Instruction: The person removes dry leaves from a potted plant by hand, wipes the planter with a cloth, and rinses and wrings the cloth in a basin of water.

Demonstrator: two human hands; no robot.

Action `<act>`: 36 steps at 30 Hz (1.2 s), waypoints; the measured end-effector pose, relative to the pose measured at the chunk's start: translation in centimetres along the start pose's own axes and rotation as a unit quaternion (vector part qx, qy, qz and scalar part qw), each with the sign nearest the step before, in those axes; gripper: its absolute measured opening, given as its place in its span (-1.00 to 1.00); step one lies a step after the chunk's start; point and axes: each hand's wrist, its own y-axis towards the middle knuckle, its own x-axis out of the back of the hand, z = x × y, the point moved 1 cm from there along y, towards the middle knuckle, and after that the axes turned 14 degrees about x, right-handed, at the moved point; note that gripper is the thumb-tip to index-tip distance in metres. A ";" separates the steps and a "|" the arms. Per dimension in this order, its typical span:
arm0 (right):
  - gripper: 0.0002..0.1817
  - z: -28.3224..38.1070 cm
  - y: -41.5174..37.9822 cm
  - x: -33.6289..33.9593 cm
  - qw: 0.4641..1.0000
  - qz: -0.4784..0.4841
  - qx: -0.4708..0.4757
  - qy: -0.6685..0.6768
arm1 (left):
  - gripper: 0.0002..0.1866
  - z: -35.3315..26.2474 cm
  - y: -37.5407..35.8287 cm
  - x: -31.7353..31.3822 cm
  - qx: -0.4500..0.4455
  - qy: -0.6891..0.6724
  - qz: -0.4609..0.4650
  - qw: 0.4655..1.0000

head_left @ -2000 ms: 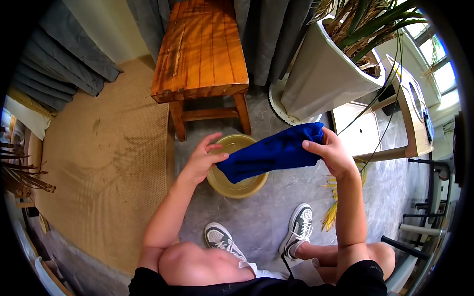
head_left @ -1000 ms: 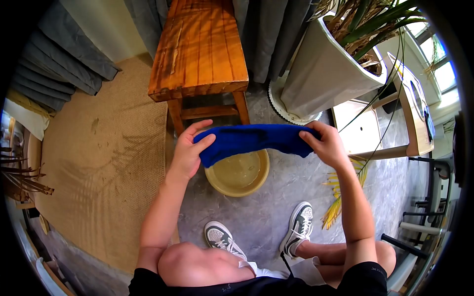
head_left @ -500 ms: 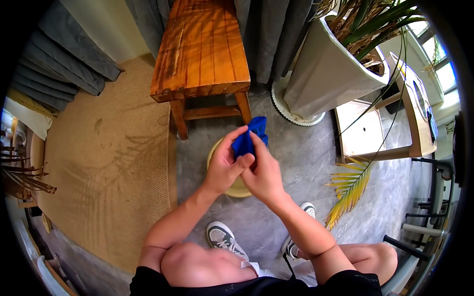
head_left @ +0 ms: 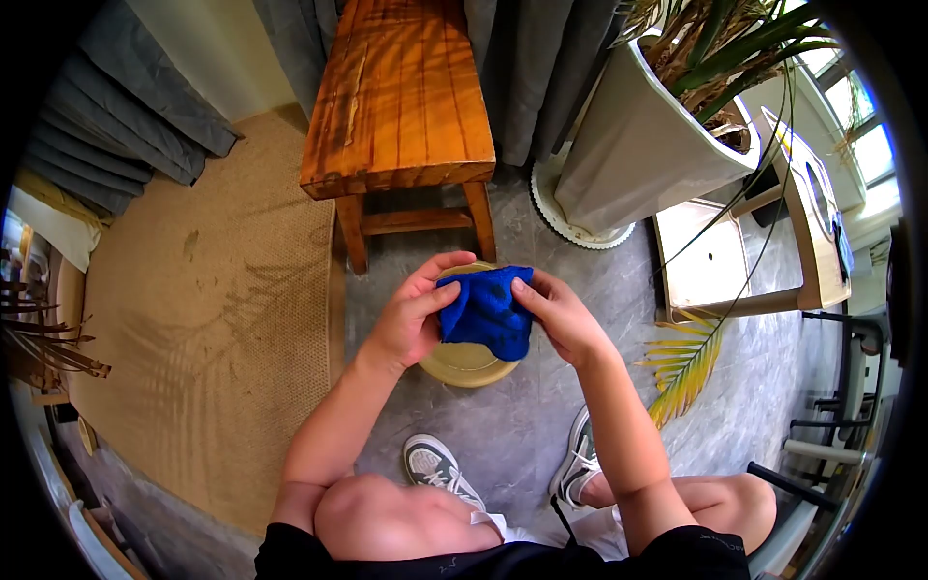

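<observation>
A blue cloth (head_left: pixel 491 314) with darker patches hangs partly spread between both hands. My left hand (head_left: pixel 411 314) pinches its left side, thumb on top and forefinger stretched out above. At the cloth's upper right corner, my right hand (head_left: pixel 568 314) grips it between thumb and fingers, most of which are behind the cloth. Below the cloth, a round yellowish basin (head_left: pixel 464 367) rests on the grey floor, largely covered by cloth and hands.
A wooden bench (head_left: pixel 401 106) stands ahead, beside a woven mat (head_left: pixel 213 319) on the left. To the right are a tall white planter (head_left: pixel 643 145), a beige plastic stand (head_left: pixel 710 256) and a drooping palm leaf (head_left: pixel 688 372). Both shoes flank the floor nearby.
The hands have moved apart, and the cloth, bunched between them before, is now opened out lower down. My right foot has shifted slightly.
</observation>
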 end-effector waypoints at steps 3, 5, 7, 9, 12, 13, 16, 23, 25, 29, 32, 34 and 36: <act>-0.67 -0.9 0.3 0.0 0.986 -0.072 0.121 -0.085 | -0.63 0.6 0.8 1.0 -0.006 -0.055 -0.073 0.996; -0.75 -1.1 0.1 -0.1 0.928 -0.115 0.216 -0.280 | -0.66 1.3 1.2 1.0 -0.023 -0.049 -0.103 0.993; -0.84 -0.6 -0.1 -1.2 0.738 -0.160 0.384 -0.531 | -0.68 2.1 2.0 0.5 -0.042 -0.040 -0.127 0.990; -0.83 -1.7 0.2 -2.2 0.705 -0.168 0.428 -0.541 | -0.69 2.9 2.6 -0.1 -0.162 0.087 -0.191 0.964; -0.72 -3.2 -0.9 -4.6 0.761 -0.195 0.428 -0.446 | -0.68 2.9 2.9 -1.5 -0.169 0.108 -0.192 0.961; -0.72 -3.2 -1.0 -5.4 0.762 -0.195 0.427 -0.446 | -0.67 3.1 2.9 -1.7 -0.166 0.107 -0.184 0.963; -0.63 -1.6 -1.8 -6.7 0.828 -0.070 0.386 -0.401 | -0.60 2.9 1.8 -1.7 -0.158 0.058 -0.115 0.979; -0.45 -2.5 -2.9 -2.1 0.888 -0.056 0.323 -0.321 | -0.57 1.3 1.1 -1.3 -0.137 0.114 -0.154 0.972; -0.39 -2.7 -2.0 -1.0 0.859 -0.058 0.349 -0.370 | -0.59 0.8 1.1 -0.8 -0.094 0.065 -0.107 0.988; -0.31 -5.9 -2.0 0.5 0.978 0.180 0.095 -0.039 | -0.62 0.1 1.5 -1.0 -0.028 -0.035 -0.052 0.998; -0.31 -7.7 -2.1 -0.5 0.985 0.138 -0.073 0.078 | -0.64 0.6 2.0 0.6 -0.049 -0.007 -0.126 0.991; -0.31 -7.2 -2.0 -1.0 0.976 0.134 -0.115 0.130 | -0.64 0.7 2.0 0.4 -0.076 0.094 -0.160 0.980; -0.31 -6.5 -2.2 -1.2 0.963 0.129 -0.155 0.181 | -0.63 1.6 2.0 0.4 -0.106 0.212 -0.157 0.959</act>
